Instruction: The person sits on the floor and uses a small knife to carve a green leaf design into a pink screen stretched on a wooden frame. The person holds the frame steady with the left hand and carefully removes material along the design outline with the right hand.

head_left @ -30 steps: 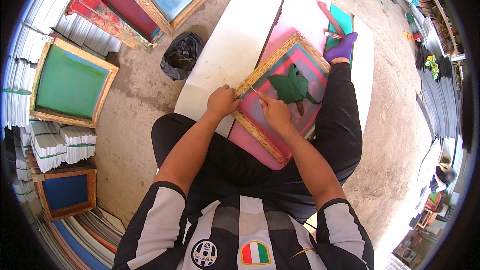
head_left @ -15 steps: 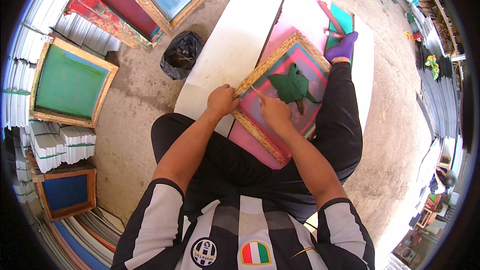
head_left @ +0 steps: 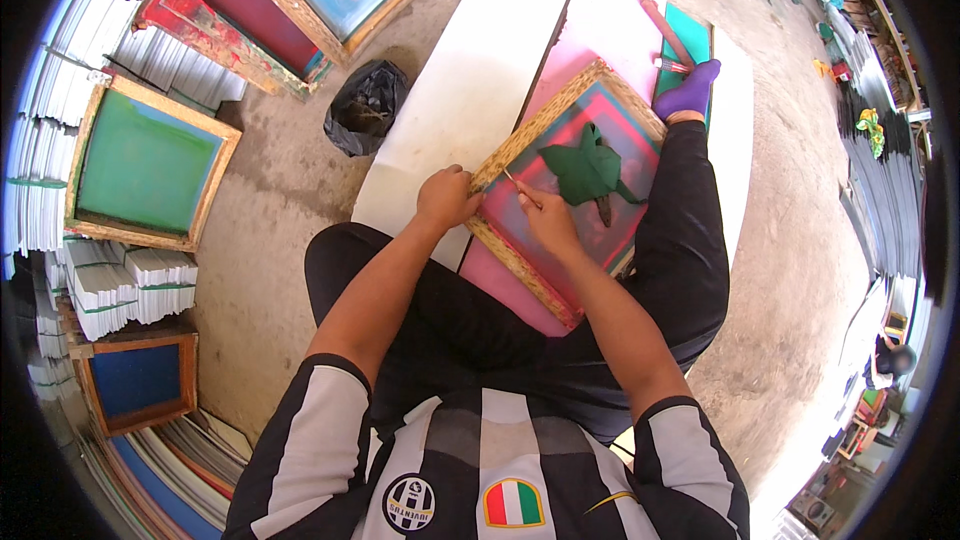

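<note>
A wood-framed printing screen (head_left: 543, 121) lies tilted across a pink sheet (head_left: 510, 288) between my legs. My left hand (head_left: 448, 198) is closed on the frame's left corner. In my right hand (head_left: 550, 225), pinched between the fingers, is a thin stick-like tool (head_left: 513, 181). Its tip points toward the inner edge of the frame near that corner; whether it touches the mesh I cannot tell. On the mesh rests a crumpled dark green cloth (head_left: 583, 165), with a small brown piece (head_left: 604, 208) poking out beneath it.
Beyond the screen, a stick-like handle (head_left: 664, 32) and a marker-like tube (head_left: 670, 66) lie by a green panel (head_left: 688, 32) and my purple-socked foot (head_left: 690, 90). A black plastic bag (head_left: 364, 108) stands left. Several other screens, including a green one (head_left: 150, 160), lean beside sheet stacks (head_left: 130, 285).
My right hand has shifted slightly, and more of the thin tool now shows between its fingers. The left hand keeps its hold on the frame corner.
</note>
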### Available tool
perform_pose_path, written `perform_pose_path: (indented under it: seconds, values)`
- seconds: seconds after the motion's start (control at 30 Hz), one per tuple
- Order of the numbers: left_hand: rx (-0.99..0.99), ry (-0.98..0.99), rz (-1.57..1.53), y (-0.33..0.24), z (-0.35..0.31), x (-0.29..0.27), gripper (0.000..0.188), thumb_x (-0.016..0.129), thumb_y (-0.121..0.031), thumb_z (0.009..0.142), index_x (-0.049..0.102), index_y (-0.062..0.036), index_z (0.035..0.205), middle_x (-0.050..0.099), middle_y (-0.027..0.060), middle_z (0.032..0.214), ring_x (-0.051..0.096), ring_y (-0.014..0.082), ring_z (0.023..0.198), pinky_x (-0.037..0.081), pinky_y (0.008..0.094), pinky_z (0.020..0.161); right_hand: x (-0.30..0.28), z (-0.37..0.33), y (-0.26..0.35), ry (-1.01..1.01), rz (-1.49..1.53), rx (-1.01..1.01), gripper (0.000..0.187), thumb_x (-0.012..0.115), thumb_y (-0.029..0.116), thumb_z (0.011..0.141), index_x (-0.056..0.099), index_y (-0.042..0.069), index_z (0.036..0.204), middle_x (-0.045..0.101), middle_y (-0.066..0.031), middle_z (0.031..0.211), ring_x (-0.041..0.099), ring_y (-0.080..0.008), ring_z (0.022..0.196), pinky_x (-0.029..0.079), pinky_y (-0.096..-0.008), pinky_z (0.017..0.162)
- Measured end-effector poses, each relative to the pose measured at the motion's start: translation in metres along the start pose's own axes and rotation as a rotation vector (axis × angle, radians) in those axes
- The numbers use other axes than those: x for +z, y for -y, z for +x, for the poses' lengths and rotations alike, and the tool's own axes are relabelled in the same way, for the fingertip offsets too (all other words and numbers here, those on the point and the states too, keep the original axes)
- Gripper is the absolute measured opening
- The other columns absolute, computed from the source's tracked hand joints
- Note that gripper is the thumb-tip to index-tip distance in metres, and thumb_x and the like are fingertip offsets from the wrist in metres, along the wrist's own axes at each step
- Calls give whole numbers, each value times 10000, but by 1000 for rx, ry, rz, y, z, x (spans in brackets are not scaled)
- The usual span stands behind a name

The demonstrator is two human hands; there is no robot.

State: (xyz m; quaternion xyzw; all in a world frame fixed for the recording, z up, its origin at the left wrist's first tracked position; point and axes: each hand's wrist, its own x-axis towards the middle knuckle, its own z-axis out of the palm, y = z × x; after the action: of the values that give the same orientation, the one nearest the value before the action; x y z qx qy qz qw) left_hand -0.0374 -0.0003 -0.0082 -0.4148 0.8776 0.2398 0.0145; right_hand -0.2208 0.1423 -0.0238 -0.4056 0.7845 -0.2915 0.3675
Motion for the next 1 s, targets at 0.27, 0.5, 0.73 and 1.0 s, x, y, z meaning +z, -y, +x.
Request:
perform_pose_path:
  seconds: [0.27,0.5,0.73,1.0]
  values:
    - [-39,12,-11,7,-4,3,357,760,-392,851,765,-51,958,687,175,964,703,386,932,560,505,840,-14,-4,26,-19,-491,-151,361,645,310,1032,705,219,1376,774,-144,946,746,-252,816,562,-416,758]
    - [-17,-5,-28,4,-1,6,420,751,-420,863,734,-40,1042,674,182,1017,694,392,972,558,506,857,-17,0,18,-67,-185,-149,328,589,342,1039,713,278,1336,758,-197,973,730,-430,889,580,-520,833]
    - [-28,4,-16,-3,-1,2,396,753,-406,888,713,-37,1027,675,163,1057,696,361,999,574,486,863,-29,-9,35,-44,-407,-93,343,566,347,1034,699,298,1347,754,-209,956,727,-447,879,579,-564,797]
    - [-7,7,-17,0,-1,1,368,756,-384,886,729,-28,978,688,158,1037,704,357,990,576,481,862,-20,-7,50,-4,-626,-45,347,557,335,1040,693,271,1352,752,-226,945,730,-445,860,582,-567,777]
